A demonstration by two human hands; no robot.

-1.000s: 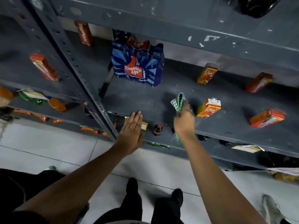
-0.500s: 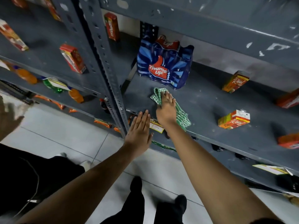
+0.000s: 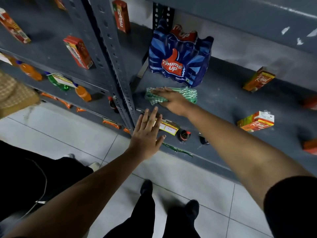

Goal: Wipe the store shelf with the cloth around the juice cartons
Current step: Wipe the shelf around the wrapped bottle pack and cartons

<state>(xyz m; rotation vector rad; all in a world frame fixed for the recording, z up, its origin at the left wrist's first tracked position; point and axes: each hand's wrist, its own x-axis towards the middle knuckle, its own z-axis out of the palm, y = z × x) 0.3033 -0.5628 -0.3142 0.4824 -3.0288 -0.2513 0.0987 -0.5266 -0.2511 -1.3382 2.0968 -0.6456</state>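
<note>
Cloth [image 3: 185,94] lies flat on the grey shelf [image 3: 223,103], near its left end. It is green with white checks, a bit bunched up. Its long side runs left to right, along the front edge of the shelf.

My right hand [image 3: 169,100] is pressed flat on top of the cloth, palm down. The fingers are stretched out and point left, toward the metal post [image 3: 118,74]. The hand is not curled around the cloth; it just pushes down on it.

My left hand [image 3: 145,134] is wide open too, with the fingers spread. It holds nothing. It is over the front lip of the shelf, just beside a yellow price tag [image 3: 169,127]. I cannot tell if it touches the lip.

Right behind the cloth stands a big blue pack of Thums Up bottles [image 3: 178,55]. Its bottom edge is just beside the cloth, so it blocks the way to the back.

To the right, well apart from the cloth, an orange juice carton [image 3: 256,121] lies on its side near the front. Another juice carton [image 3: 259,79] is farther back. Two more red cartons peek in at the right edge.

A tall red carton [image 3: 121,15] stands at the back left corner. Past the post, the next shelves hold more cartons and orange bottles. A small dark bottle [image 3: 184,135] sits on the shelf below.
</note>
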